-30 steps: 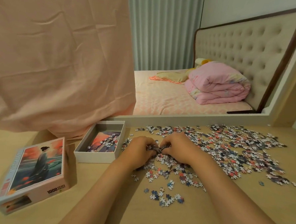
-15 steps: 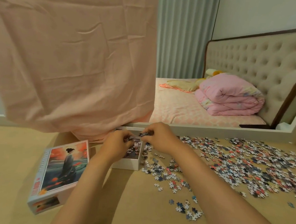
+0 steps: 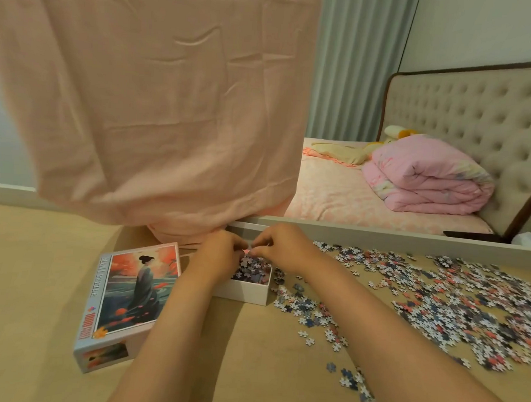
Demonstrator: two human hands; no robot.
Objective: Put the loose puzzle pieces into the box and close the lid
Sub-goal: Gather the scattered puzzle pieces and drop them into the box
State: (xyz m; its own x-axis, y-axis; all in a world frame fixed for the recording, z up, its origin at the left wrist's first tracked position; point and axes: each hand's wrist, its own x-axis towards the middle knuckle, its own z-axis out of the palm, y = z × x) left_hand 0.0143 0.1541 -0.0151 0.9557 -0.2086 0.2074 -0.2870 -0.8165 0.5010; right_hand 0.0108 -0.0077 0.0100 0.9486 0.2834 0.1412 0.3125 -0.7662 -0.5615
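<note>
A peach cloth (image 3: 146, 100) hangs over the tabletop's (image 3: 28, 295) far left side. Past a white ledge (image 3: 395, 239) along the far edge stands a bed (image 3: 333, 195) with a tufted beige headboard (image 3: 468, 113) and a folded pink quilt (image 3: 424, 176), pleated grey curtains (image 3: 353, 66) behind.

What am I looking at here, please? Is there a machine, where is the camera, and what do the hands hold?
There is no machine: a person works with bare hands, and the single camera sits on their head, looking forward and down. The left hand and right hand meet over the open white box, which contains pieces, and seem to pinch a few puzzle pieces between the fingertips. The illustrated lid lies left of the box on the wooden table. Many loose pieces are scattered to the right.
</note>
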